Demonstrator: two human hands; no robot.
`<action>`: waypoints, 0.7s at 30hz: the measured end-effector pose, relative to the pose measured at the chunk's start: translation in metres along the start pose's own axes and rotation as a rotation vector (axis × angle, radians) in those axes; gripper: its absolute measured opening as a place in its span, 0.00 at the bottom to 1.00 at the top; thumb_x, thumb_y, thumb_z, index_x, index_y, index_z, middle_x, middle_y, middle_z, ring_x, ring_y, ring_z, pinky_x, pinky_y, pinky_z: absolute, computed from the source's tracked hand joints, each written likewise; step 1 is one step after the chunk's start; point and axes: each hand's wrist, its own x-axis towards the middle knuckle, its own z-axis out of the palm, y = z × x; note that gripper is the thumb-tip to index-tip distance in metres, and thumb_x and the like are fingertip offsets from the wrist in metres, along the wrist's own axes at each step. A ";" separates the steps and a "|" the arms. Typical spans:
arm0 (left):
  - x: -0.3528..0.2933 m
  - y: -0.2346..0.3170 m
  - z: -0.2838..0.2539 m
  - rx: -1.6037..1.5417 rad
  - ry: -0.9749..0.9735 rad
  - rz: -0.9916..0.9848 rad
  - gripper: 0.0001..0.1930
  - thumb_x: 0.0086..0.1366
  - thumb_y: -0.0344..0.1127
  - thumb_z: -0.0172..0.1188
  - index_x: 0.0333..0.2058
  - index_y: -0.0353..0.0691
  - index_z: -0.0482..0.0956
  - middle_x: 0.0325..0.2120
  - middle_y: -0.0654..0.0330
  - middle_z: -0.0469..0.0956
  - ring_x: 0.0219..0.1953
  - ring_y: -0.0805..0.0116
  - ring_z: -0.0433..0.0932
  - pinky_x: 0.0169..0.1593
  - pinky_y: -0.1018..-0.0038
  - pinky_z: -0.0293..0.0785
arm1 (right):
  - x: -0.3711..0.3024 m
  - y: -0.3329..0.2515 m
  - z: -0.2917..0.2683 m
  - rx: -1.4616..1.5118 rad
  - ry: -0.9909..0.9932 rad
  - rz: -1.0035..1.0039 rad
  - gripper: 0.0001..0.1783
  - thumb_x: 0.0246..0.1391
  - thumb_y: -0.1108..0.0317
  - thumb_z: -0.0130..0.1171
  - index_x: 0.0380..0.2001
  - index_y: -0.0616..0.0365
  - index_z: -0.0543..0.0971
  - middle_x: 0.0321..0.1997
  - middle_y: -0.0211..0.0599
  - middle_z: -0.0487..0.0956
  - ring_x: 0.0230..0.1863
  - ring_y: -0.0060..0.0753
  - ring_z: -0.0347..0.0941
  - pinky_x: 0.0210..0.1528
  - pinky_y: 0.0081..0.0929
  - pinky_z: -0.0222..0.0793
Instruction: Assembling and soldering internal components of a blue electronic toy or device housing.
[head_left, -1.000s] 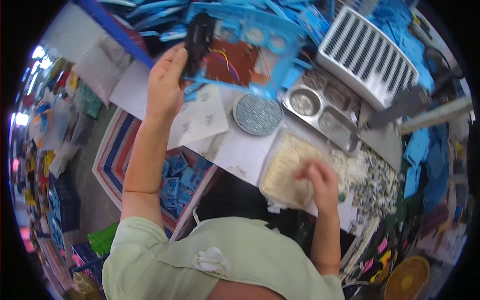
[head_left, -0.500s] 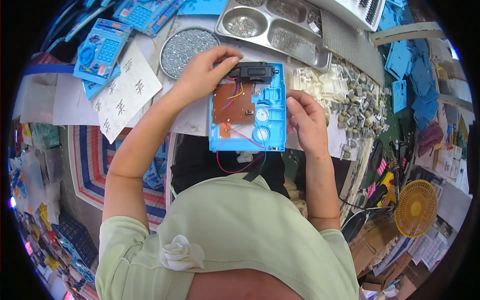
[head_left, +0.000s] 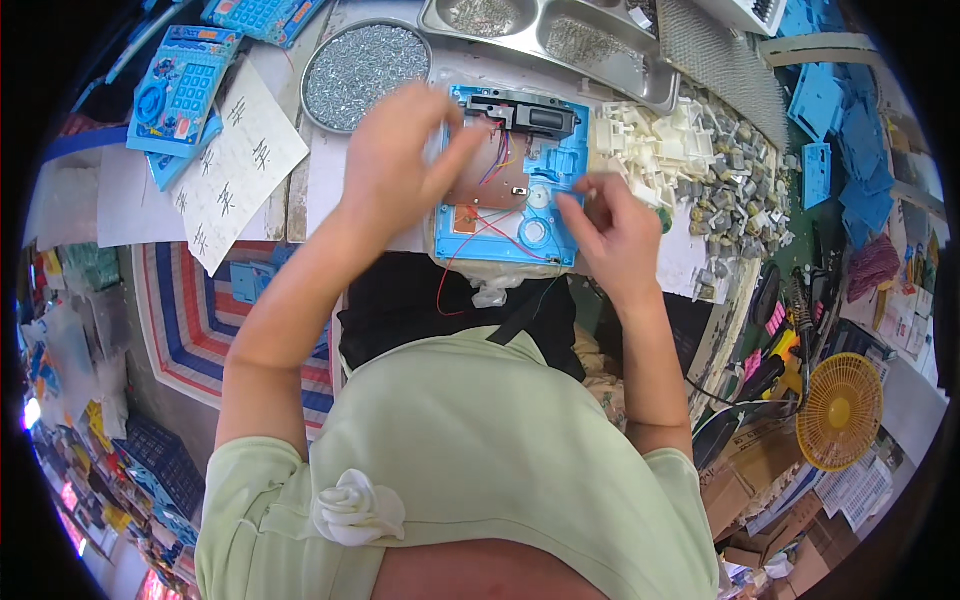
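Casing [head_left: 563, 163] lies open, bright blue, with brown board [head_left: 492, 192] and coloured wires [head_left: 498, 164].

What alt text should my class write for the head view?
A bare left hand and right hand are at opposite sides of an open blue plastic casing holding a brown circuit board. Farther left sits a round dish of silvery metal pieces.

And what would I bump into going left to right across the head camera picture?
Blue button panel, silver metal bits, open blue case, white plastic pieces, yellow basket.
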 end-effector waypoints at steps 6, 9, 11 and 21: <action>-0.058 0.053 -0.005 -0.018 -0.215 -0.005 0.09 0.58 0.38 0.70 0.28 0.40 0.81 0.30 0.59 0.76 0.35 0.57 0.74 0.41 0.62 0.66 | -0.036 -0.043 -0.020 -0.149 -0.264 -0.071 0.12 0.54 0.59 0.68 0.33 0.55 0.83 0.27 0.37 0.82 0.25 0.40 0.78 0.27 0.36 0.72; -0.058 0.061 0.001 0.053 -0.220 -0.036 0.11 0.58 0.44 0.70 0.27 0.42 0.83 0.29 0.61 0.77 0.36 0.59 0.74 0.44 0.60 0.62 | -0.041 -0.062 -0.008 -0.035 -0.325 -0.225 0.13 0.52 0.61 0.67 0.39 0.55 0.82 0.26 0.37 0.81 0.28 0.43 0.79 0.29 0.37 0.73; -0.054 0.064 0.004 0.090 -0.261 -0.077 0.14 0.59 0.48 0.69 0.24 0.43 0.84 0.28 0.61 0.78 0.37 0.61 0.75 0.47 0.59 0.59 | -0.041 -0.075 -0.014 -0.006 -0.474 -0.282 0.17 0.52 0.62 0.67 0.44 0.55 0.81 0.28 0.37 0.81 0.30 0.43 0.80 0.30 0.38 0.74; -0.046 0.067 0.019 0.172 -0.235 -0.078 0.16 0.64 0.46 0.65 0.22 0.43 0.83 0.25 0.60 0.77 0.34 0.60 0.76 0.46 0.56 0.60 | -0.029 -0.054 -0.024 0.138 -0.317 -0.280 0.18 0.44 0.76 0.64 0.43 0.59 0.78 0.40 0.37 0.81 0.44 0.48 0.74 0.45 0.41 0.69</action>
